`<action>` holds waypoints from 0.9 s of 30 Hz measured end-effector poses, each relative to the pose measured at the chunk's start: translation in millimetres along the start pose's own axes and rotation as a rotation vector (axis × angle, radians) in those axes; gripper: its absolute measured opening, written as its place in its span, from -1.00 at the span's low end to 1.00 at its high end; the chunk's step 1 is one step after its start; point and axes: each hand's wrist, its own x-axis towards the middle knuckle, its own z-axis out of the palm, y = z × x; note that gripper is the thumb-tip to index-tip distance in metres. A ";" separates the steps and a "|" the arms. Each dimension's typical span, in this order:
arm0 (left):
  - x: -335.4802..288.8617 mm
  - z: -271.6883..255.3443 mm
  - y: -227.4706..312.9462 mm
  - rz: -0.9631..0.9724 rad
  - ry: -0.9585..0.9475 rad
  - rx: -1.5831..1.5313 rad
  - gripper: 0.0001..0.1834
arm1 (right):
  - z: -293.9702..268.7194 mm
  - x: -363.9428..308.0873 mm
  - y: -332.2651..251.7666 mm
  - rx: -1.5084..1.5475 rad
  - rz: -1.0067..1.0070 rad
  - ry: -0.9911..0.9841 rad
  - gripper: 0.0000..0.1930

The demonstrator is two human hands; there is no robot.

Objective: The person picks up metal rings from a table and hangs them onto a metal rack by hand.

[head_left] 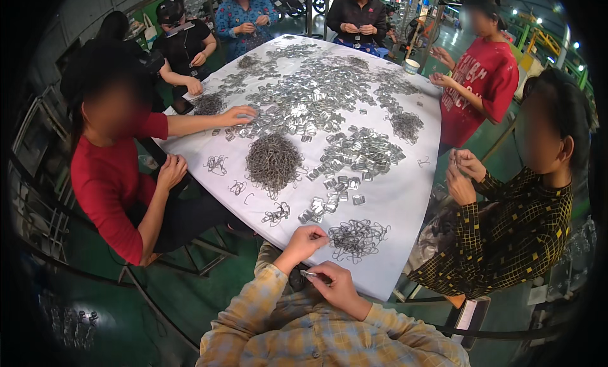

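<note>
Right hand [339, 286] holds one metal clip [308, 274]; left hand [303, 244] pinched, contents unclear; heaped wire hooks [358, 239] suggest much left.

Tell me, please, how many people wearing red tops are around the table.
2. One person in red is left of the table, near the large wire heap; a second red wearer stands along its right side, beyond the person in checks. No others show.

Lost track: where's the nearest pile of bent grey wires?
The pile lies below the head view's centre, on the white tabletop, right of your left hand.
</note>
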 end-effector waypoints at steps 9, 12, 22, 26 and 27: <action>-48.0 -11.8 39.2 0.155 0.022 -0.202 -0.93 | 2.7 2.0 7.7 -0.019 0.058 0.240 -0.87; -70.8 -15.7 43.2 0.093 0.017 -0.179 -0.94 | 4.7 3.8 15.9 0.066 0.073 0.263 -0.89; -91.8 -7.5 49.0 0.292 0.207 0.134 -0.92 | 8.4 10.9 5.0 0.029 0.050 0.256 -0.89; -86.9 -4.2 44.2 0.495 0.258 0.177 -0.93 | 7.2 12.8 3.2 -0.023 0.013 0.202 -0.86; -88.6 -3.6 42.9 0.500 0.259 0.176 -0.93 | 4.7 15.0 3.8 -0.025 0.008 0.203 -0.86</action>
